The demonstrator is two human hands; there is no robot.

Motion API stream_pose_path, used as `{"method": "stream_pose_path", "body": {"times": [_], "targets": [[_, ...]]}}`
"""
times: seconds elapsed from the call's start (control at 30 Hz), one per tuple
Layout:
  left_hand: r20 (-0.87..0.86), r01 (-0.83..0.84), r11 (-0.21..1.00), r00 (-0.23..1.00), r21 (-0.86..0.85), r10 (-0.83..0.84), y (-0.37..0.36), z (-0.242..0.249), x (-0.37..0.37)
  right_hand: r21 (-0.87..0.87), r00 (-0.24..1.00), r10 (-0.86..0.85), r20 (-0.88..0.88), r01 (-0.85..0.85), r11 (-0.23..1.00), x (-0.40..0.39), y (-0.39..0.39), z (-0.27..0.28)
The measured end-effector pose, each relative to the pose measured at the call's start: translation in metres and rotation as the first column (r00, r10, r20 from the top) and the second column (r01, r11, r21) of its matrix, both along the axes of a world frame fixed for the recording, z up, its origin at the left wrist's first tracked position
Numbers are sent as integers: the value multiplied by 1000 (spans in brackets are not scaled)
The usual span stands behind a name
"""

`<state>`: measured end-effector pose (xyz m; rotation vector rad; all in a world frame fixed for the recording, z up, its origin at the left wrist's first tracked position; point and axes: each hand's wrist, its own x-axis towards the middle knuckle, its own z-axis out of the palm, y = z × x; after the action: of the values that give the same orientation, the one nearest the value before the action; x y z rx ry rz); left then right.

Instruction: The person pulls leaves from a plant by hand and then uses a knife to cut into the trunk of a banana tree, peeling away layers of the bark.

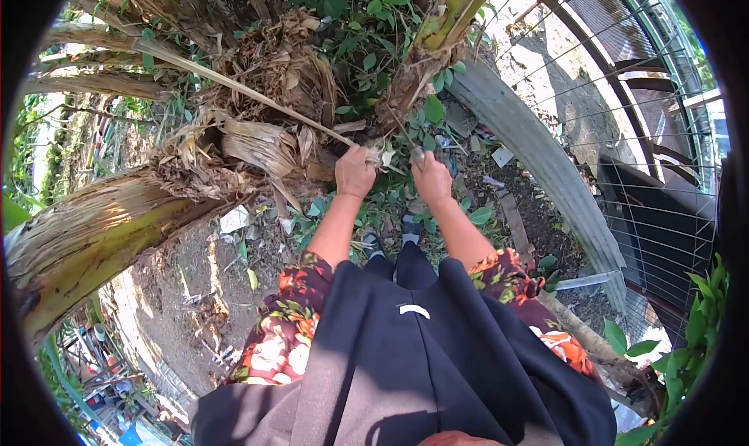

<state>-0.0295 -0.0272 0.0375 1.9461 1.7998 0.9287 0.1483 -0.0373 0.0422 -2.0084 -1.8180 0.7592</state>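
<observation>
My left hand (pixel 356 172) is closed around the lower end of a long pale strip (pixel 250 92), which slants up to the left across the dry plant base. Beside it, my right hand (pixel 431 179) is closed on the handle of a thin tool (pixel 405 131) whose narrow end points up toward a leaning trunk (pixel 413 75). A small pale, frayed bit (pixel 380 154) shows between the two hands. Brown, peeling stump layers (pixel 261 145) lie just left of my left hand.
A thick fallen trunk (pixel 109 231) reaches in from the left. On the right, a grey corrugated sheet (pixel 538 145) curves beside a wire fence (pixel 655 157). Green leaves (pixel 382 13) grow ahead. My shoes (pixel 410 227) stand on littered soil.
</observation>
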Motion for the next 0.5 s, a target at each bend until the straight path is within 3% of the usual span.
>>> {"method": "stream_pose_path", "body": {"times": [0.07, 0.13, 0.2, 0.27, 0.3, 0.33, 0.37, 0.4, 0.47, 0.5], "targets": [[76, -119, 993, 990, -9, 120, -14, -5, 2, -40, 1000, -10, -14, 10, 999, -11, -1, -3], [51, -109, 994, 993, 23, 108, -17, 0, 2, 18, 998, 22, -55, -21, 1000, -22, 5, 12], [40, -223, 975, 974, 6, 222, -21, 4, -2, 54, 997, 40, -63, -37, 998, -34, 14, 40], [24, -200, 980, 980, 5, 199, -24, 12, -2, 337, 900, 100, -423, 54, 940, -43, 18, 60], [21, -216, 975, 976, 47, 216, -22, 15, -3, 300, 891, 48, -451, 100, 949, -43, 14, 51], [22, -237, 968, 971, 85, 236, -23, 16, -2, 294, 892, 49, -450, 96, 951, -35, 3, 27], [56, -87, 991, 995, 100, 82, -21, 6, -7, 112, 974, 92, -205, -70, 991, -20, -9, -6], [56, -82, 990, 996, 113, 76, -28, 3, -11, -99, 983, 180, 37, -175, 980, -13, -13, -21], [-132, -198, 979, 973, -46, 190, -43, -7, -12, -111, 991, 133, -13, -133, 985, -20, -20, -17], [-125, -191, 979, 975, -69, 182, -53, -19, -15, -45, 993, 113, -16, -114, 992, -23, -23, -17]]}}
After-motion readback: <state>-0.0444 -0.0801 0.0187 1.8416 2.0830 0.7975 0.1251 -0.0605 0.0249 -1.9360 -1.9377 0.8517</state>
